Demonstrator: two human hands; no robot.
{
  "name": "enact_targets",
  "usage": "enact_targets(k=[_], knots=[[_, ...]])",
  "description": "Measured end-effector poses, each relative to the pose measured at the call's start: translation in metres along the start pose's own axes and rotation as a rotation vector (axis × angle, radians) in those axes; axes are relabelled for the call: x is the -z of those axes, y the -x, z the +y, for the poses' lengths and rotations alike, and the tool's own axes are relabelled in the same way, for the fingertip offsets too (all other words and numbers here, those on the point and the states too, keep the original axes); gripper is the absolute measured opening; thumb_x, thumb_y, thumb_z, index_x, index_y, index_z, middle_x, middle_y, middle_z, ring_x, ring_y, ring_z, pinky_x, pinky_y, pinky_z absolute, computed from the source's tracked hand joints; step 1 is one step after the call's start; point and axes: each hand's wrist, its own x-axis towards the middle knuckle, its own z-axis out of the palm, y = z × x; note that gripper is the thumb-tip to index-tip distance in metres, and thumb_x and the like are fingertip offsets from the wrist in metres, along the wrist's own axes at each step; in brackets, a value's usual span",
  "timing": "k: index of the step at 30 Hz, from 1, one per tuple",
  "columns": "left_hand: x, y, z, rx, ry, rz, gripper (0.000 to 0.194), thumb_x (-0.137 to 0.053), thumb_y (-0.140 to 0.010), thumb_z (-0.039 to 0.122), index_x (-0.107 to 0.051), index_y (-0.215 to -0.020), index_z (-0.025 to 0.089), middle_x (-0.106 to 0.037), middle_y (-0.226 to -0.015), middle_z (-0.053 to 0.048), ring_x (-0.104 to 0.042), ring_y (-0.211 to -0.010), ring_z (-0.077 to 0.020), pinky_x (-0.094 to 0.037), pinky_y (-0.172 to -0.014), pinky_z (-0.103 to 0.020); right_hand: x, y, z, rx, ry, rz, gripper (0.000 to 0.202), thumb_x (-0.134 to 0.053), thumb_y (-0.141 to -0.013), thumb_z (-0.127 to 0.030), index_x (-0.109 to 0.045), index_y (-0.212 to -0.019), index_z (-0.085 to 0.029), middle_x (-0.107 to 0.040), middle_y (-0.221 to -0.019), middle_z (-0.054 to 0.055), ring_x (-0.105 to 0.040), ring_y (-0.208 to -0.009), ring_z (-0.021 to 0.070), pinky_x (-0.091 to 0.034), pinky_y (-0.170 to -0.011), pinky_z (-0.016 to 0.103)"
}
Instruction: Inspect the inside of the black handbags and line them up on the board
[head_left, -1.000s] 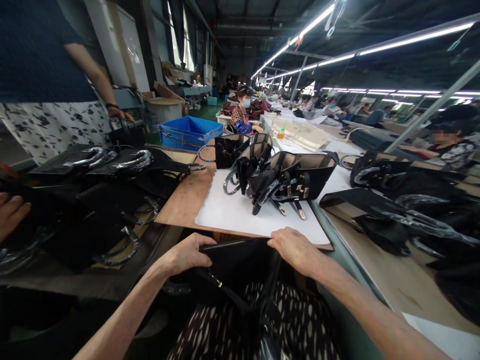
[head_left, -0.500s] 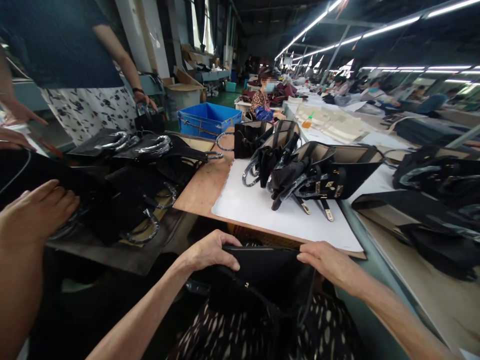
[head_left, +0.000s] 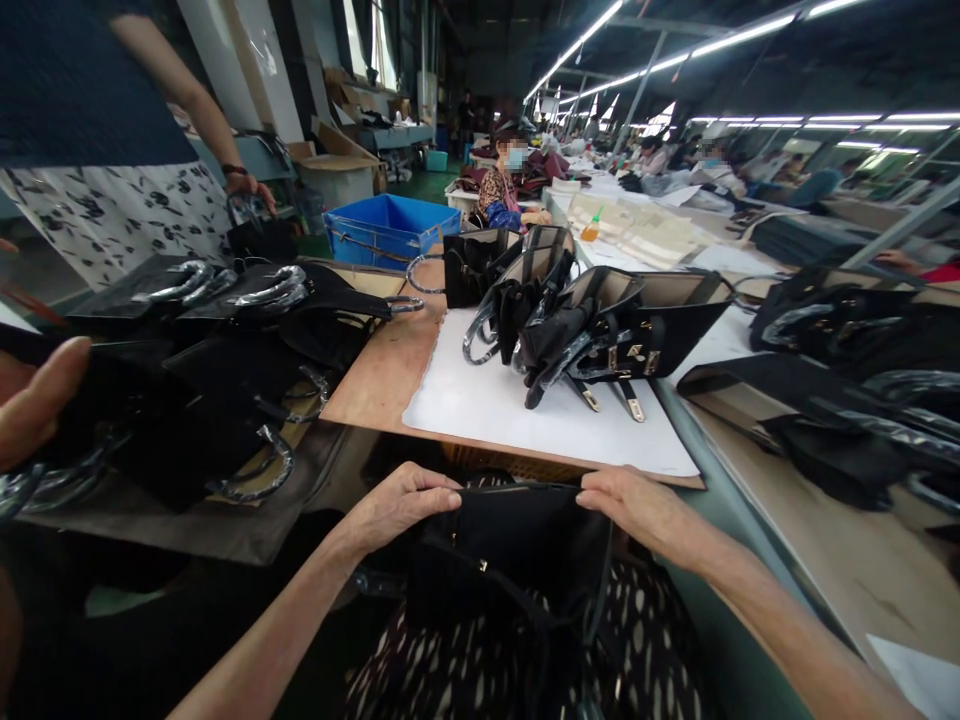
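A black handbag (head_left: pixel 517 545) with small gold-coloured fittings rests on my lap, its top edge towards the table. My left hand (head_left: pixel 409 505) pinches the left end of that edge between thumb and fingers. At the right end, my right hand (head_left: pixel 626 510) grips the same edge with its fingers closed. The bag's lower part is dark and its straps are hard to make out. Just beyond the bag, white paper (head_left: pixel 480 410) covers part of a brown board (head_left: pixel 367 370).
Black handbags (head_left: pixel 637 330) with wrapped handles stand open on the paper. More black bags (head_left: pixel 832 420) lie at right, others (head_left: pixel 255 300) at left. A blue crate (head_left: pixel 390 230) stands behind. A co-worker's hand (head_left: pixel 45 400) is at far left; another person (head_left: pixel 82 120) stands behind.
The view has shifted slightly, so the table things appear further left and a little higher. My hands keep hold of the handbag's top edge. The co-worker's hand at left has lifted off a bag.
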Motion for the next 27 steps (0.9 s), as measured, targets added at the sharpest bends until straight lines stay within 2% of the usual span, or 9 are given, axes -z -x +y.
enact_targets(k=[8,10,12,14,16,19,24,27], knots=[[-0.001,0.002,0.004,0.037,0.023,-0.025,0.030,-0.054,-0.075,0.038,-0.066,-0.079,0.011,-0.062,-0.073,-0.001,-0.052,-0.068,-0.0119,-0.038,-0.063,-0.020,0.003,0.003,-0.002,0.021,-0.013,0.019,0.033,-0.039,-0.083,-0.036,-0.042,-0.055,-0.019,-0.048,-0.053,-0.003,-0.044,-0.054,0.0120,-0.027,-0.052,0.024],[-0.002,0.002,0.004,0.037,0.018,-0.011,0.029,-0.054,-0.074,0.038,-0.065,-0.075,0.011,-0.060,-0.069,0.000,-0.051,-0.065,-0.0112,-0.037,-0.061,-0.019,0.001,0.003,-0.002,0.043,-0.031,0.062,0.030,-0.040,-0.083,-0.035,-0.048,-0.058,-0.019,-0.053,-0.060,-0.002,-0.048,-0.061,0.0140,-0.030,-0.057,0.025],[-0.002,0.003,0.004,0.043,-0.011,0.007,0.030,-0.052,-0.075,0.039,-0.065,-0.073,0.011,-0.060,-0.067,0.000,-0.050,-0.063,-0.0110,-0.037,-0.059,-0.019,-0.001,0.003,-0.002,0.077,-0.119,0.104,0.023,-0.041,-0.082,-0.033,-0.056,-0.070,-0.021,-0.060,-0.076,-0.001,-0.052,-0.074,0.0163,-0.034,-0.066,0.026],[-0.002,0.003,0.004,0.044,-0.062,0.032,0.032,-0.050,-0.077,0.040,-0.065,-0.078,0.012,-0.060,-0.068,0.000,-0.050,-0.063,-0.0110,-0.037,-0.058,-0.019,-0.004,0.002,-0.002,0.106,-0.242,0.111,0.019,-0.042,-0.082,-0.030,-0.059,-0.081,-0.023,-0.062,-0.085,-0.002,-0.053,-0.081,0.0167,-0.035,-0.072,0.026],[-0.003,0.002,0.007,0.017,-0.128,0.065,0.031,-0.048,-0.078,0.038,-0.064,-0.091,0.014,-0.062,-0.073,0.001,-0.051,-0.066,-0.0112,-0.038,-0.060,-0.019,-0.007,0.002,-0.002,0.107,-0.316,0.111,0.019,-0.042,-0.081,-0.028,-0.060,-0.080,-0.022,-0.061,-0.081,-0.002,-0.053,-0.078,0.0159,-0.035,-0.070,0.025],[-0.005,-0.002,0.017,-0.038,-0.339,0.108,0.032,-0.044,-0.080,0.029,-0.059,-0.105,0.019,-0.063,-0.086,0.001,-0.054,-0.076,-0.0131,-0.041,-0.069,-0.020,-0.009,0.002,-0.003,0.074,-0.323,0.131,0.019,-0.043,-0.079,-0.026,-0.059,-0.071,-0.020,-0.059,-0.070,-0.003,-0.052,-0.069,0.0149,-0.034,-0.063,0.024],[-0.022,-0.015,0.039,-0.089,-0.923,0.181,0.035,-0.037,-0.074,0.009,-0.062,-0.095,0.019,-0.063,-0.092,-0.004,-0.056,-0.087,-0.0183,-0.041,-0.079,-0.028,-0.009,0.004,-0.002,0.055,-0.327,0.137,0.020,-0.043,-0.077,-0.025,-0.060,-0.069,-0.019,-0.059,-0.068,-0.003,-0.051,-0.066,0.0147,-0.033,-0.061,0.024],[-0.036,-0.023,0.040,-0.187,-1.052,0.177,0.047,-0.034,-0.063,-0.002,-0.059,-0.099,0.016,-0.060,-0.097,-0.006,-0.054,-0.093,-0.0176,-0.041,-0.083,-0.028,-0.009,0.004,-0.001,0.053,-0.342,0.137,0.021,-0.043,-0.077,-0.025,-0.062,-0.069,-0.019,-0.060,-0.069,-0.003,-0.052,-0.068,0.0152,-0.034,-0.062,0.024]])
